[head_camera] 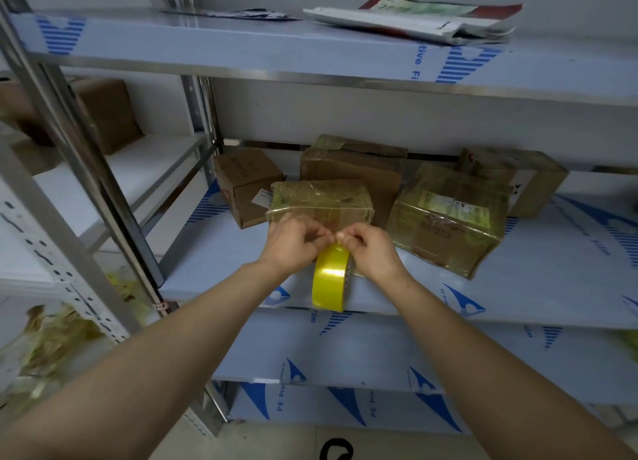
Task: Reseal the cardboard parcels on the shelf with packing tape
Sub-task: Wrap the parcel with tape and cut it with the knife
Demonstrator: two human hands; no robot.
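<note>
Facing the shelf across mid-frame, cardboard parcels grouped on it, nearest parcel just behind the knuckles. Gripping the yellow tape roll upright at centre, left hand and right hand both curled over its top, fingertips pinching, seemingly freeing the loose end. Next, likely: peel a length and press it across that parcel's seam.

Left hand, right hand on tape

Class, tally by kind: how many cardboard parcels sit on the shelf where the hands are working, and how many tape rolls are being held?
cardboard parcels: 5
tape roll: 1
Total: 6
</note>
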